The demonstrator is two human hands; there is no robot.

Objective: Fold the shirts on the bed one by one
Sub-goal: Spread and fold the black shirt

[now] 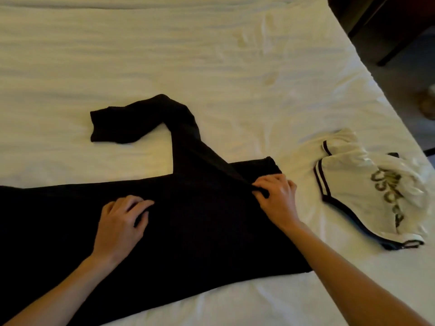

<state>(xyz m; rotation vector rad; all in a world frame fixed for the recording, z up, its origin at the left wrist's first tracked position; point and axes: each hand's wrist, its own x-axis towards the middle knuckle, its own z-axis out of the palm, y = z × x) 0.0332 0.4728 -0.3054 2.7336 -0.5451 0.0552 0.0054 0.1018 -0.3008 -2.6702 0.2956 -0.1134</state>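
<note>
The black shirt (193, 222) lies spread on the near part of the bed (164, 55), one sleeve trailing far-left. The right hand (275, 196) pinches its fabric; the left hand (122, 222) rests on it, fingers loosely bent. A white shirt (367, 196) lies crumpled to the right.

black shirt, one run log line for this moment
black shirt flat on bed | left hand pressing | right hand pinching fold | white shirt waiting

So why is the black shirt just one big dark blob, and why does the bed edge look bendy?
Head view: dim, yellowish light swallows the black shirt's folds; the white shirt looks soft and blurry, its gold letters smeared; the wide lens curves the bed's right edge; both hands show up clearly.
</note>
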